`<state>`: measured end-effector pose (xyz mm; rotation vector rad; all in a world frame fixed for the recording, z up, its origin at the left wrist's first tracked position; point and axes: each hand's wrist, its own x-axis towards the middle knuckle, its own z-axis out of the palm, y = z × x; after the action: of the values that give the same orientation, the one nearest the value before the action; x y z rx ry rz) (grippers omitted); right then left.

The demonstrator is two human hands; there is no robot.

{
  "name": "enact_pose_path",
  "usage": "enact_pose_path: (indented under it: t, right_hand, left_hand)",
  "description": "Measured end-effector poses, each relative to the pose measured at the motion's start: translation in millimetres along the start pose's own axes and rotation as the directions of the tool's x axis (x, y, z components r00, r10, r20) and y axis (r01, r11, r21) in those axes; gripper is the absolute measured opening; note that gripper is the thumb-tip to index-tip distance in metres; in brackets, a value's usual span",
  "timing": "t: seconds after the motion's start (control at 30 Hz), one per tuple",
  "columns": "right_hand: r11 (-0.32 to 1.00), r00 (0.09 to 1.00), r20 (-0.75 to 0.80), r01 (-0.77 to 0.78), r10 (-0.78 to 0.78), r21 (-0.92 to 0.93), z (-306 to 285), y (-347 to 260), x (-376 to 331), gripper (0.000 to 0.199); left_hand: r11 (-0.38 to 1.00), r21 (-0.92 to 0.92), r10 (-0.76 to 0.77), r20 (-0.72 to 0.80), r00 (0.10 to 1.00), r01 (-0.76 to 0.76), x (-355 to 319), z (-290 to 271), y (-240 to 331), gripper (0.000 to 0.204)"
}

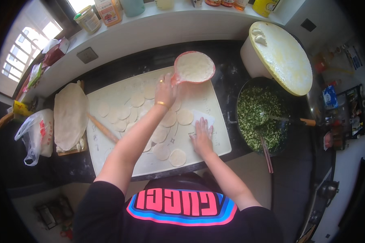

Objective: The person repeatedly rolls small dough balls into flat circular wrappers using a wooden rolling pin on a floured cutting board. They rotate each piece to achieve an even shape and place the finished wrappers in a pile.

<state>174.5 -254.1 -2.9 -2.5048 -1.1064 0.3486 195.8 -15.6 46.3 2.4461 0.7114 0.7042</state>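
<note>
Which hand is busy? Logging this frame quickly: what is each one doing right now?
Left hand: closed on the handle of the flour cup.
Right hand: open, flat on the white mat, holding nothing.

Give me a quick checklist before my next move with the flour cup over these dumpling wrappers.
1. Left hand grips flour cup by its handle: ok.
2. Cup holds flour: ok.
3. Right hand flat on the white mat, steadying it: ok.
4. Dumpling wrappers spread on the mat: ok, some overlap.
5. Rolling pin lies away from both hands: ok.
6. Mat floured enough: cannot tell.
</note>
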Motion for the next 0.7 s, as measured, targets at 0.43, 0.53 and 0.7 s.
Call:
enact_pose_path:
  t: [0.43, 0.53, 0.7]
  right_hand:
    - [0.995, 0.996, -0.077, 0.032, -0.039, -0.094, -0.3, 14.8, -12.3, 0.066]
    - [0.996, 0.996, -0.074, 0.040, -0.046, -0.078, -1.4, 15.8, -12.4, 0.067]
    - [0.993, 0.991, -0.128, -0.052, 0.038, -0.106, -7.5, 14.3, 5.2, 0.068]
  left_hand:
    - [0.957, 0.054, 0.178, 0.669, 0.721, -0.286, 102.3, 81.3, 51.2, 0.036]
    - [0.978, -0.075, -0.085, 0.709, 0.700, 0.195, 115.8, 103.0, 48.5, 0.031]
    - [0.950, -0.246, -0.013, 0.578, 0.816, 0.190, 122.3, 95.5, 21.5, 0.023]
